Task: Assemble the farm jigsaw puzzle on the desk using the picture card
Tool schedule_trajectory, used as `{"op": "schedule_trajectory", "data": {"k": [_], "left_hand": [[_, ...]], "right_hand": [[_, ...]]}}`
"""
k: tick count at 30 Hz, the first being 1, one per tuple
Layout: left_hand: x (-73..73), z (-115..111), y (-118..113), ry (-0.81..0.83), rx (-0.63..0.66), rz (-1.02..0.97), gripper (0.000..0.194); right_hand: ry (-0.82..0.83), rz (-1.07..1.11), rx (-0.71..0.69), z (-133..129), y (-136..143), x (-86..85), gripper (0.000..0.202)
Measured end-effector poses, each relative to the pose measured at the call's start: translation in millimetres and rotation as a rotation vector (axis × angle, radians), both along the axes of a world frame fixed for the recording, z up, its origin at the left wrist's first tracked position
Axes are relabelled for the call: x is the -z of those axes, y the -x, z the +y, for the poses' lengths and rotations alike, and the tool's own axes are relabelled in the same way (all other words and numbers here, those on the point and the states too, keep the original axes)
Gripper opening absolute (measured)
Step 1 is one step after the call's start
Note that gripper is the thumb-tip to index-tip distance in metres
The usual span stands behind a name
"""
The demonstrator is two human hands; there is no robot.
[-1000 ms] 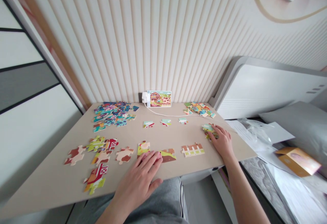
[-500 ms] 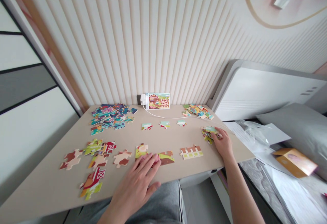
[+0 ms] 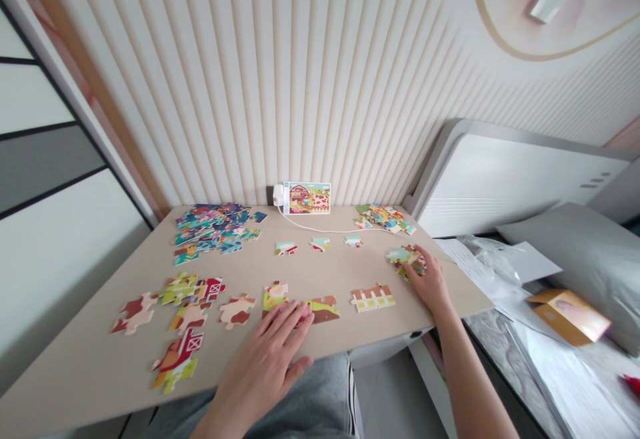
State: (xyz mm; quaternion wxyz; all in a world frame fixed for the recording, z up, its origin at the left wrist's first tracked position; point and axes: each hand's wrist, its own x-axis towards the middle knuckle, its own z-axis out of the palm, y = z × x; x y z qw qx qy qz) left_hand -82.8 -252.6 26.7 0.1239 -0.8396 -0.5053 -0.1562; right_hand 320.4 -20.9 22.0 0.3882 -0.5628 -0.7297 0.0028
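My left hand [image 3: 273,345] lies flat at the table's front, fingers stretched out over part of a joined puzzle strip [image 3: 324,308] and hiding its middle. To its right is a joined fence section [image 3: 373,297]. My right hand [image 3: 429,282] curves over a small pile of puzzle pieces [image 3: 400,255], thumb on the near side and fingers on the far side; the fingers partly cover the pieces. Left of my left hand lie a cow-patterned piece [image 3: 237,310], a brown-spotted piece [image 3: 134,313], a fence-and-barn cluster [image 3: 181,289] and a red barn section [image 3: 180,357].
Blue and purple pieces [image 3: 215,225] are heaped at the back left, and a colourful heap [image 3: 385,217] sits back right. A picture card [image 3: 309,197] leans against the wall by a white charger [image 3: 279,195], whose cable crosses the table. Three sky pieces [image 3: 320,244] lie mid-table.
My right hand has shifted slightly left with the small pile, and a light-blue piece now shows at the pile's left side. My left hand stays put. The view has shifted slightly.
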Motion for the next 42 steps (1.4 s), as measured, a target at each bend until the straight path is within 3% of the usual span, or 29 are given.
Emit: {"op": "schedule_trajectory", "data": {"k": [6,16,24,31,35,42], "left_hand": [[-0.6,0.7,-0.2,-0.004,0.017,-0.059,0.069],[0.4,0.2,-1.0,0.006,0.005,-0.041,0.070],[-1.3,0.6,-0.5,0.010,0.008,-0.044,0.069],[1.0,-0.5,-0.3,0.009,0.008,-0.063,0.069],[0.2,-1.1,0.8,0.016,0.005,-0.035,0.070],[-4.4,-2.0,-0.6,0.022,-0.004,-0.050,0.070]], "right_hand": [[0.028,-0.148,-0.089,0.7,1.0,1.6,0.050],[0.016,-0.127,-0.035,7.0,-5.1,10.0,0.059],[-0.041,-0.284,0.018,3.5,0.4,10.5,0.047],[-0.096,-0.342,-0.126,-10.9,16.2,-4.4,0.030],[-0.010,-0.433,-0.258,-5.6,33.7,-7.9,0.029],[0.136,-0.455,-0.361,13.2,55.1,-8.7,0.025]]}}
